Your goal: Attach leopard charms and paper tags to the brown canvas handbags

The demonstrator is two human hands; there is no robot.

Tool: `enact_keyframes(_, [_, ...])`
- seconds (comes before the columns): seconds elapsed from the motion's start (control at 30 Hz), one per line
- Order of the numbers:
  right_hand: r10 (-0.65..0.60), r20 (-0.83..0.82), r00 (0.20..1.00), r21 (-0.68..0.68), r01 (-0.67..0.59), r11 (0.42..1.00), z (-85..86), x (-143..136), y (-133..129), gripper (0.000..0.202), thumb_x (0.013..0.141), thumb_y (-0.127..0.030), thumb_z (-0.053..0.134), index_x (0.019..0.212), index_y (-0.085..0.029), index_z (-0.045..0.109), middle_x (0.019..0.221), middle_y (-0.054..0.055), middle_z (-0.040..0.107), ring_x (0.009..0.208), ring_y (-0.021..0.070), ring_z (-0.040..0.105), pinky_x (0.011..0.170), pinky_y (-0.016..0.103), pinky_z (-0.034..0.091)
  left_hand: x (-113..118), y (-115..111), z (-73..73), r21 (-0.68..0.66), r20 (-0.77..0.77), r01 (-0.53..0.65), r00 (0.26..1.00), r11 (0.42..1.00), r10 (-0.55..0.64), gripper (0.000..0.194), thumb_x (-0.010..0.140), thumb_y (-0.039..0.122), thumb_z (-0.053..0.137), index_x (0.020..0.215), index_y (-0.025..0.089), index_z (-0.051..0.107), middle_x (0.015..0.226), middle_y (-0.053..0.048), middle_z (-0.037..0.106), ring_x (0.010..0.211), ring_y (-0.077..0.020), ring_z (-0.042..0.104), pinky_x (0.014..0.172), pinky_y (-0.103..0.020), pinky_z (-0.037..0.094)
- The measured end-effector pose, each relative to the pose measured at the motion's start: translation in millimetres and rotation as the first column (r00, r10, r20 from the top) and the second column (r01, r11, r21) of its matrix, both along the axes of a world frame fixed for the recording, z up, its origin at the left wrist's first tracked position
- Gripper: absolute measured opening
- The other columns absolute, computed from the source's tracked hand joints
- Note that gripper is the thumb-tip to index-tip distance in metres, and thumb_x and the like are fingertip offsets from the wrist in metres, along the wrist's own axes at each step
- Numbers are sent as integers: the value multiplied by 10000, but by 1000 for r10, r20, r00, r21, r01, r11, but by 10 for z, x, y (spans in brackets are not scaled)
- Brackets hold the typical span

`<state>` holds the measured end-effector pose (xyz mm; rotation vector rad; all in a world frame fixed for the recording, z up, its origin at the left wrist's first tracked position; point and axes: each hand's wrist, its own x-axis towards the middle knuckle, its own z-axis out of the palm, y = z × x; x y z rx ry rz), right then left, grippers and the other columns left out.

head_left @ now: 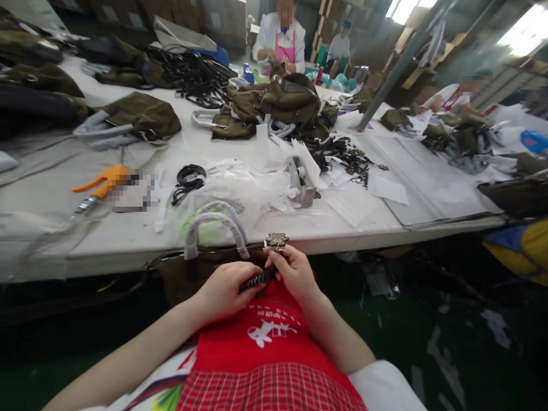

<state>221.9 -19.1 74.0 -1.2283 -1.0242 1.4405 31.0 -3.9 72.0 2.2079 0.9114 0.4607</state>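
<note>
Close to my body, at the table's front edge, stands a dark olive handbag (182, 273) with handles (219, 218) wrapped in pale covering. My left hand (231, 288) is closed around a dark strap (256, 280) with a braided or ridged look, at the bag's right end. Just right of it, my right hand (296, 273) pinches a flower-shaped charm (277, 240) by its lower end. The charm is dark with a light pattern and sticks up above my fingertips. How it joins the strap is hidden by my fingers.
Clear plastic wrapping (248, 188), a coiled black cord (190, 176) and an orange-handled air gun (105, 181) lie on the white table (141, 240). More olive bags (141, 117) and a heap of dark charms (342, 157) sit farther back. Co-workers (280, 43) are across the table.
</note>
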Motion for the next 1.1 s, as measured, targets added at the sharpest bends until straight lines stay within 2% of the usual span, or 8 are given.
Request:
enact_keyframes(0.17, [139,-201,970,-108,-163,981,87,9,-41,396,757,-425,746,1076,-200,683,752,-23,644,545,70,500,498,190,399,9,-14,145,-6,150,-140,979,990,139,208,907,366,535,953,200,650,868,-52,693,794,-190,644,751,-300,507])
enact_keyframes(0.3, [241,-306,921,-108,-285,952,86,5,-70,400,742,-372,773,1096,-202,698,737,-29,603,536,57,449,479,173,350,7,24,196,152,180,-314,941,937,286,200,924,281,517,1043,207,659,1001,-75,667,937,-202,626,852,-328,515])
enact_keyframes(0.43, [329,-374,867,-128,-400,907,44,3,-95,271,769,-358,756,942,-155,705,736,-7,588,563,62,441,483,175,317,-7,115,270,265,136,-210,974,941,180,252,916,213,513,1121,226,660,1291,-97,572,1195,-248,532,1043,-433,435])
enact_keyframes(0.57, [339,-423,840,-139,-430,892,15,-7,-112,245,729,-330,787,797,-131,661,712,-1,563,576,70,429,485,191,288,-12,190,330,138,144,-51,989,989,31,218,908,197,528,1079,206,664,1206,-89,640,1114,-211,592,1000,-370,471])
enact_keyframes(0.67, [327,-452,830,-148,-431,890,19,-12,-125,239,716,-303,793,793,-134,642,700,-11,540,563,66,404,497,202,276,4,214,326,83,203,-17,979,996,0,124,904,208,559,946,203,675,1055,-56,691,990,-175,633,909,-306,499])
enact_keyframes(0.87, [332,-448,830,-152,-437,887,35,-14,-135,255,688,-289,806,831,-132,666,680,-20,544,582,75,434,568,219,326,32,187,304,-11,236,-57,970,998,58,111,907,193,530,829,190,609,940,-46,682,887,-163,628,841,-293,489])
enact_keyframes(1.0, [314,-295,902,-130,-364,922,-18,3,-115,295,717,-322,780,938,-142,706,681,-2,633,598,96,524,606,232,387,-3,175,307,-72,242,-127,960,989,141,155,909,217,489,776,189,564,927,-58,664,883,-180,612,840,-311,477])
enact_keyframes(1.1, [259,-151,954,-98,-275,956,-77,22,-97,249,746,-315,753,926,-147,718,704,11,672,629,114,585,642,246,438,-48,183,291,-198,201,-214,946,956,254,183,910,287,488,791,182,580,847,-50,658,800,-182,598,764,-307,475])
